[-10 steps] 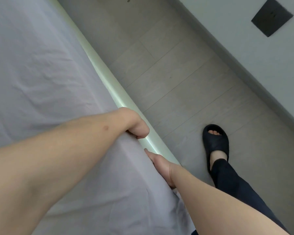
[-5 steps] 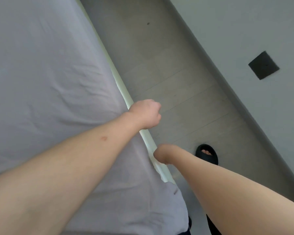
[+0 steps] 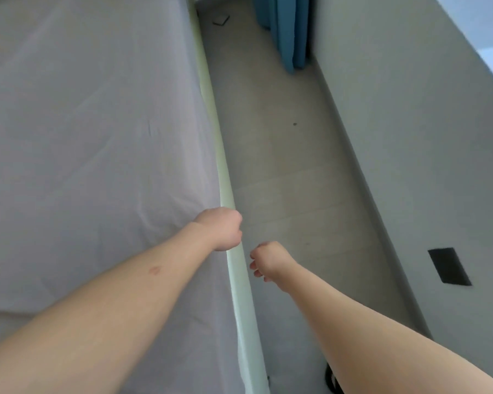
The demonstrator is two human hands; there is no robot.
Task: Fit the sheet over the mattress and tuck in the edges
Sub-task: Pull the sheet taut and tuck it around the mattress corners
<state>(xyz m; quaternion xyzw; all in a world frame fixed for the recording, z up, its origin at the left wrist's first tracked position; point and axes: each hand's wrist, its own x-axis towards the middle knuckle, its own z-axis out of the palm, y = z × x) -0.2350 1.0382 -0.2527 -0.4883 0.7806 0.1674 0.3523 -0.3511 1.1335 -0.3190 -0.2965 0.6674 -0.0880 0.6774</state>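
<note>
A pale grey sheet (image 3: 91, 143) lies over the mattress and fills the left half of the view. Its right border runs along the pale green bed rail (image 3: 225, 194). My left hand (image 3: 221, 233) is a fist at that border, its fingers curled down over the sheet's edge, and creases in the cloth run toward it. My right hand (image 3: 266, 261) hangs over the floor just right of the rail with curled fingers and holds nothing.
A narrow strip of grey floor (image 3: 282, 166) runs between the bed and the wall (image 3: 410, 137). A blue curtain (image 3: 288, 29) hangs at the far end. A dark square plate (image 3: 448, 265) sits on the wall. A black slipper (image 3: 330, 379) shows at the bottom.
Both hands have moved forward along the bed edge. My right hand has come off the sheet's side and now hangs free. The view has tilted up toward the curtain.
</note>
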